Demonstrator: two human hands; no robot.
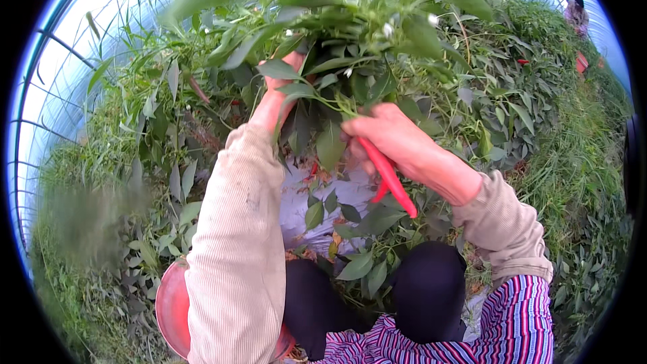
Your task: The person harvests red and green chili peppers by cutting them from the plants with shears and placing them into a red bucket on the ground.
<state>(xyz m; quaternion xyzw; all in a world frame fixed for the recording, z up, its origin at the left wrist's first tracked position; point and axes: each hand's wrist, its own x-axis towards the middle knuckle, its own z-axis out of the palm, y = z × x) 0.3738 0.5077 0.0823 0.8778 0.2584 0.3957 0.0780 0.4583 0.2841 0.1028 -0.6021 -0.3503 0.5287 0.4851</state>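
Note:
My right hand (403, 140) is closed around red chili peppers (394, 182); at least two hang below its fingers. Its fingertips are close to a thin green stem of the pepper plant (330, 145). My left hand (286, 73) reaches up into the same plant, and leaves cover its fingers, so what it touches is hidden. White flowers (387, 29) show among the leaves above both hands.
A red bucket (174, 310) stands by my left forearm, partly behind the sleeve. Pale ground sheeting (300, 205) lies under the plants. More pepper plants and tall grass (573, 162) grow on both sides. Another person (577, 17) is far off at the upper right.

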